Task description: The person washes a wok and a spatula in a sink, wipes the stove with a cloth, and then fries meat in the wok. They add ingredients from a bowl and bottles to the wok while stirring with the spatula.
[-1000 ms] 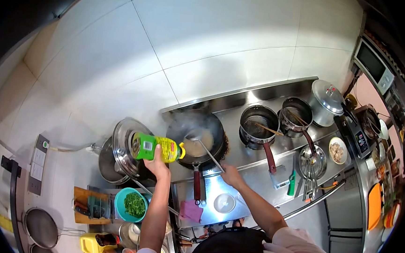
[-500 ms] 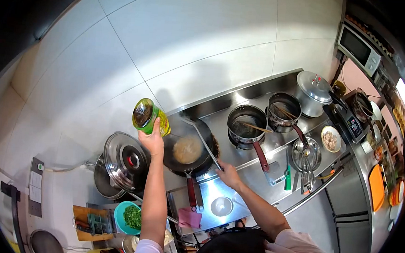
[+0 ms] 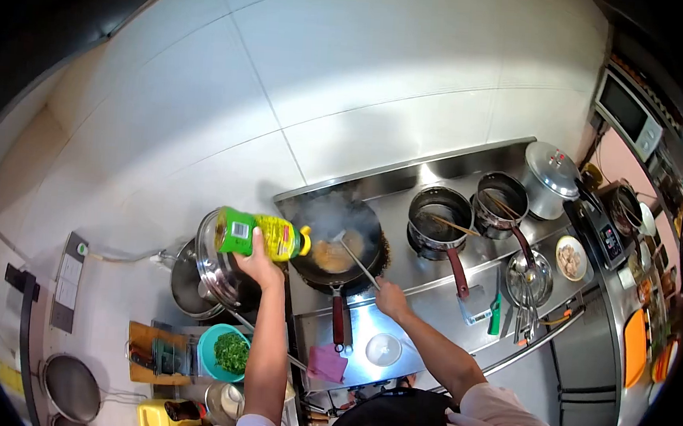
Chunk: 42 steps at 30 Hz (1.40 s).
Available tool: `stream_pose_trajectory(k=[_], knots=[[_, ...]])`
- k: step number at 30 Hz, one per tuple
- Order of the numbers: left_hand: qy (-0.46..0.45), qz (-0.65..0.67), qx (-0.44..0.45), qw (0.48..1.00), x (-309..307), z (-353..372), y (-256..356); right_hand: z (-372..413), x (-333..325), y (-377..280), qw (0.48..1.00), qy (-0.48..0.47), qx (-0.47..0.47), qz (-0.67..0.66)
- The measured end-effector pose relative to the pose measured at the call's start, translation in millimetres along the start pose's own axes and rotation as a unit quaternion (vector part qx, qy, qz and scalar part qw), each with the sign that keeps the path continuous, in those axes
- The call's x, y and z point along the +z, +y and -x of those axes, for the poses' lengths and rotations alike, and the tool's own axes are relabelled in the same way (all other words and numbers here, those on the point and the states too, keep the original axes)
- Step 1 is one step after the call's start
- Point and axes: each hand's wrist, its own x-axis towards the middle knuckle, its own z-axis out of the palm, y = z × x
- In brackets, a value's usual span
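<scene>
My left hand is wrapped round a green and yellow bottle, held nearly level with its yellow cap toward the wok. Inside the dark wok lies brownish food, and steam rises from it. My right hand grips a long metal utensil whose head rests at the food. The wok's dark red handle points toward me. Whether anything flows from the bottle cannot be made out.
Two dark pots and a pressure cooker stand on the stove to the right. A turquoise bowl of chopped greens is at lower left. A clear bowl and pink cloth lie in front.
The bottle has tilted from roughly upright-backward to nearly level, its cap now toward the wok. The utensil's head has moved down into the food. More steam shows, and the view has shifted.
</scene>
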Motion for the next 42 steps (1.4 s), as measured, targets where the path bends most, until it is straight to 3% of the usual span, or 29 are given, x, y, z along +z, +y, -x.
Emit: stream_pose_trajectory(k=[1, 2, 3, 4, 5, 6, 7, 8, 9, 11, 13, 15, 16, 17, 19, 20, 22, 23, 25, 26, 29, 30, 31, 32, 35, 36, 39, 41, 42], knots=[[0.01, 0.04, -0.041, 0.998, -14, 2, 9, 0, 2, -6, 1.0, -0.006, -0.009, 0.003], [0.032, 0.066, -0.116, 0.991, -30, 5, 18, 2, 4, -15, 0.995, 0.049, -0.089, 0.003], [0.043, 0.066, -0.109, 0.991, -48, 8, 21, 4, 6, -26, 0.98, 0.102, -0.169, 0.001], [0.043, 0.1, -0.218, 0.97, -67, 13, 25, -1, 11, -42, 0.978, 0.061, -0.156, -0.122], [0.044, 0.135, -0.321, 0.936, -89, 18, 27, -1, 14, -63, 0.978, 0.045, -0.166, -0.118], [0.031, 0.173, -0.352, 0.919, -110, 24, 25, 3, 14, -91, 0.921, -0.029, -0.099, -0.375], [0.031, 0.221, -0.358, 0.907, -124, 32, 29, 9, 17, -116, 0.795, -0.111, -0.016, -0.596], [0.077, 0.19, -0.278, 0.939, -136, 40, 28, 18, 23, -135, 0.806, -0.142, -0.058, -0.571], [0.129, 0.154, -0.194, 0.96, -147, 48, 27, 34, 22, -149, 0.87, -0.195, -0.072, -0.447], [0.193, 0.071, -0.039, 0.978, -131, 65, 83, 80, 67, -163, 0.754, -0.284, 0.043, -0.591], [0.211, -0.089, 0.06, 0.972, -178, 61, 95, 123, 37, -180, 0.73, -0.449, 0.025, -0.514], [0.184, -0.239, 0.12, 0.946, -238, 52, 115, 100, 32, -154, 0.905, -0.278, -0.213, -0.24], [0.194, -0.281, 0.111, 0.933, -266, 46, 129, 89, 14, -155, 0.953, -0.226, -0.089, -0.18], [0.225, -0.332, 0.124, 0.908, -290, 38, 143, 62, 15, -127, 0.941, -0.13, -0.18, -0.257], [0.21, -0.267, 0.12, 0.933, -337, 25, 166, 24, 7, -67, 0.968, 0.094, -0.234, -0.002], [0.225, -0.286, 0.127, 0.923, -361, 20, 172, 18, 7, -54, 0.967, 0.1, -0.236, 0.002], [0.227, -0.386, 0.177, 0.877, -421, 10, 167, 15, 5, -18, 0.957, 0.034, -0.107, 0.267], [0.234, -0.442, 0.182, 0.847, -442, 9, 162, -15, 29, 40, 0.935, 0.003, -0.172, 0.309], [0.264, -0.499, 0.154, 0.811, -474, 12, 149, -18, 38, 51, 0.98, 0.055, -0.123, 0.146], [0.258, -0.448, 0.097, 0.851, -485, 15, 146, -10, 31, 40, 0.977, 0.053, -0.124, 0.163], [0.244, -0.425, 0.15, 0.858, -555, 20, 99, 23, 11, 6, 0.963, 0.133, -0.196, 0.125], [0.271, -0.394, 0.117, 0.871, -545, 34, 104, 39, -6, 6, 0.997, 0.049, -0.065, -0.017], [0.271, -0.406, 0.058, 0.871, -555, 36, 105, 48, -20, -9, 0.983, -0.04, 0.054, -0.169], [0.277, -0.453, 0.063, 0.845, -557, 38, 104, 80, -37, -48, 0.963, -0.028, 0.06, -0.262], [0.26, -0.547, 0.07, 0.792, -591, 37, 90, 110, -60, -69, 0.956, -0.004, 0.032, -0.293], [0.245, -0.497, 0.03, 0.832, -579, 37, 98, 113, -61, -67, 0.964, 0.023, 0.005, -0.266], [0.23, -0.506, 0.064, 0.829, -587, 40, 92, 120, -56, -65, 0.97, 0.126, -0.101, -0.184], [0.25, -0.498, 0.019, 0.83, -566, 48, 104, 110, -34, -43, 0.965, 0.2, -0.112, -0.128], [0.253, -0.466, 0.023, 0.848, -565, 52, 105, 97, -19, -18, 0.969, 0.21, -0.13, -0.027]])
